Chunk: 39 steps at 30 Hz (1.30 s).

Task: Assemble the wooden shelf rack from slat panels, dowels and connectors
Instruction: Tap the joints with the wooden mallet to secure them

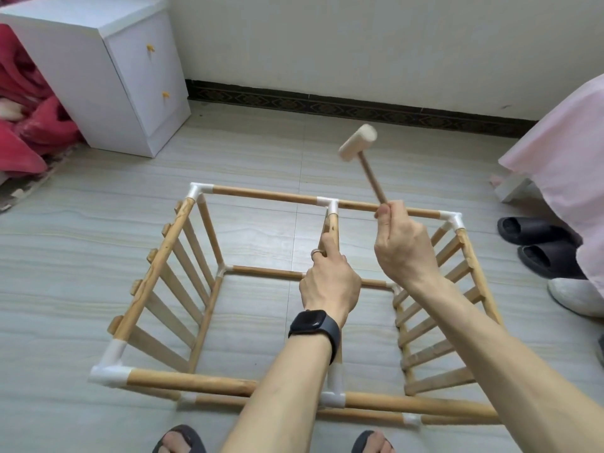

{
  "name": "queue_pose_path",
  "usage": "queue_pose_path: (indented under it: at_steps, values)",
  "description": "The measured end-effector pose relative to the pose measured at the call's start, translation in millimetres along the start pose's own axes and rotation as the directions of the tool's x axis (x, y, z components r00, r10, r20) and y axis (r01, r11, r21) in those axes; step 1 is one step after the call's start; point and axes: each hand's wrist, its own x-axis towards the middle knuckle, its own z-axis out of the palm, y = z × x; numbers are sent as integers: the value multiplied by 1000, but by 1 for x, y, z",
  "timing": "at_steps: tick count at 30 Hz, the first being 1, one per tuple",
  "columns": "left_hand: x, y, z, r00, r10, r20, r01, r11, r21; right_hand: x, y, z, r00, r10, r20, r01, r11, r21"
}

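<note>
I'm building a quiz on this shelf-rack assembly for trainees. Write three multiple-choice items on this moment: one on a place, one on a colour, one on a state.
1. Where is the mallet?
A. Lying on the floor
B. Raised above the far rail
C. On the cabinet

2. What colour are the connectors?
A. White
B. Black
C. Red

3. What is the left hand doing?
A. Hanging open
B. Holding a slipper
C. Gripping the middle dowel

Answers:
1. B, the right hand holds the handle with the head up above the far rail.
2. A, every corner and tee piece shows white.
3. C, its fingers wrap the dowel below the tee piece.
</note>
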Motion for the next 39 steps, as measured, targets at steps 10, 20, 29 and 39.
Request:
queue_pose_path:
  at_steps: [10, 20, 29, 39]
  values:
    - [-1, -1, 0, 1000, 7, 7, -7, 1000, -8, 0, 3, 9, 989, 76, 128, -54, 984, -168]
    - [-1, 0, -3, 1000, 8, 6, -8, 1000, 5, -8, 15, 5, 998, 66, 13, -67, 997, 41]
    - [2, -1, -2, 997, 72, 24, -74, 989, 131, -45, 85, -47, 918, 393, -51, -381, 912, 151]
    - [4, -2, 7, 984, 171, 57, -180, 918, 353, -37, 132, -80, 901, 429, -64, -434, 888, -151]
